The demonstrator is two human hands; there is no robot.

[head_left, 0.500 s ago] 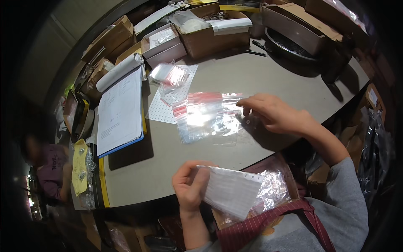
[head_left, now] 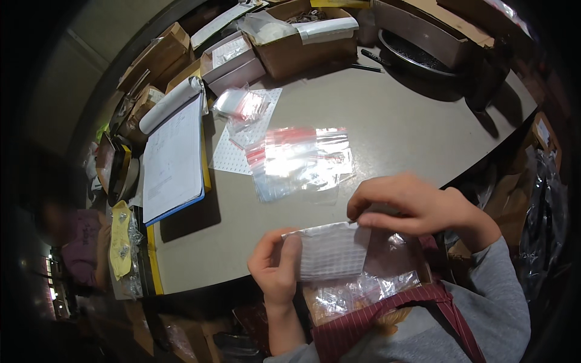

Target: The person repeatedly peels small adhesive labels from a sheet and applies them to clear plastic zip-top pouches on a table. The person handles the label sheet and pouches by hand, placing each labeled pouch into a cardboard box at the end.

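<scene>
My left hand [head_left: 275,263] grips a white sheet of small labels [head_left: 330,251] by its left edge, thumb on top. My right hand [head_left: 405,206] is closed at the sheet's upper right corner, thumb and fingertips pinched together there. Below the sheet, an open box [head_left: 396,242] at my lap holds shiny clear plastic bags [head_left: 345,296]. Beyond my hands, clear zip bags [head_left: 290,163] with red strips lie overlapped on the table. Farther left, another marked label sheet [head_left: 227,154] lies partly under a small bundle of clear bags [head_left: 242,106].
A clipboard [head_left: 172,163] with papers lies at the left. Boxes [head_left: 308,51] line the back, beside a dark round pan [head_left: 417,60] and a black pen [head_left: 366,68]. Near the left edge is a yellow piece [head_left: 123,239] in plastic. A person in purple [head_left: 82,248] is at far left.
My right hand has left the zip bags and come toward me to the label sheet's corner. The sheet's right side has lifted in my left hand.
</scene>
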